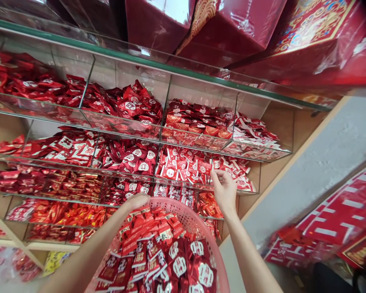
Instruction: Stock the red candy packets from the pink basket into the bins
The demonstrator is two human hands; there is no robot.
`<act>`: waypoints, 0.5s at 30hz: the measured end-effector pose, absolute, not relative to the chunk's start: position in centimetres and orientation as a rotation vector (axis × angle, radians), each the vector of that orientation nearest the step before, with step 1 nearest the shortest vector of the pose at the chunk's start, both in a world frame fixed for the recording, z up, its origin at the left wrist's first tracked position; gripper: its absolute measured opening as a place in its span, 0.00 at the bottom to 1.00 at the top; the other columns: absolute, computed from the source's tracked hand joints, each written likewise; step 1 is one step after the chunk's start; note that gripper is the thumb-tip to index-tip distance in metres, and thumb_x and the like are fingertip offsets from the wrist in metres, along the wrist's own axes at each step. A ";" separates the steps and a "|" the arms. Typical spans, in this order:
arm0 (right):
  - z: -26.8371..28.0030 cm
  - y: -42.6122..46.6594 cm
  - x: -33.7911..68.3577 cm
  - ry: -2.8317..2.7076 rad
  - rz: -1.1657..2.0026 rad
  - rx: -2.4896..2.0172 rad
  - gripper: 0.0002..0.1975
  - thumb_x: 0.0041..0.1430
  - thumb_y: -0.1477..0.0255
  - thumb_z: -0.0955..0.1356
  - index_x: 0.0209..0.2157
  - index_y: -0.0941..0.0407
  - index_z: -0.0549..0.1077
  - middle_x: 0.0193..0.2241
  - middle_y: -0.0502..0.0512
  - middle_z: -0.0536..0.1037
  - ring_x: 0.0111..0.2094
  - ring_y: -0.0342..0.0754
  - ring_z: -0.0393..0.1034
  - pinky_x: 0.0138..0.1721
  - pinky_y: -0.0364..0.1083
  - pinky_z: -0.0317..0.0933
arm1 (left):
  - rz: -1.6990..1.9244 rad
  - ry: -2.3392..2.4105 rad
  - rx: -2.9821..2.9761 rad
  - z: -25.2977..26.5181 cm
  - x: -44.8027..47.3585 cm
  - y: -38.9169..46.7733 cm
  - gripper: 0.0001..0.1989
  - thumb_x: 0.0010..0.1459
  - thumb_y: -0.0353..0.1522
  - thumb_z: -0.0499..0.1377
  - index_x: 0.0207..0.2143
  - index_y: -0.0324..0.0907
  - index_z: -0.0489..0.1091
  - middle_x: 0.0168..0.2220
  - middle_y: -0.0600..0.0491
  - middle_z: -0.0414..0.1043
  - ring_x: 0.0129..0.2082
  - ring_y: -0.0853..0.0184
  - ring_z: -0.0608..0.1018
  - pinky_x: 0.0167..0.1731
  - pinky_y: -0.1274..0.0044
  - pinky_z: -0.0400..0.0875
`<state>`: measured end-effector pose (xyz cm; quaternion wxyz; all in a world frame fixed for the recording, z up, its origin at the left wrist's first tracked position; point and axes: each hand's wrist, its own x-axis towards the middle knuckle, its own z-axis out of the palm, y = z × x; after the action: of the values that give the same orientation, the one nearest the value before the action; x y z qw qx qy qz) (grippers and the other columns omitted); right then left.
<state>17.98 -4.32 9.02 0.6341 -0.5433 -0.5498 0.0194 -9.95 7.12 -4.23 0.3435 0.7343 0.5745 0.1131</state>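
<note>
My left hand (138,201) is closed over the far rim of a pink plastic basket (205,228) with small holes in its wall. Inside the basket lie red wrapped packets (152,252), some bright red, others dark red with white labels. Higher and to the right, my right hand (226,190) reaches to a shelf compartment, thumb and finger pinched together at a small red packet (203,167). Around it lie similar red-and-white packets (173,165) behind a clear front panel. The fingertips partly hide where they meet the packet.
Clear-fronted shelves with glass dividers (88,81) hold several rows of red, orange and white packets. Large dark red boxes (232,28) stand on the glass shelf (158,63) above. A grey wall (320,150) and red printed items (332,215) are at the right.
</note>
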 end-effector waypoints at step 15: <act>3.5 -10.3 7.1 -1.889 1.561 -0.990 0.09 0.56 0.65 0.63 0.33 0.57 0.67 0.20 0.46 0.69 0.20 0.40 0.67 0.22 0.39 0.61 | 0.283 1.492 1.902 -4.1 -9.8 6.8 0.10 0.42 0.33 0.47 0.19 0.40 0.66 0.19 0.54 0.65 0.22 0.68 0.66 0.20 0.78 0.53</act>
<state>7.09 -10.34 3.47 0.2467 -0.3628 -0.6926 0.5725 -9.79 6.85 -4.07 0.3464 0.7330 0.5752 0.1092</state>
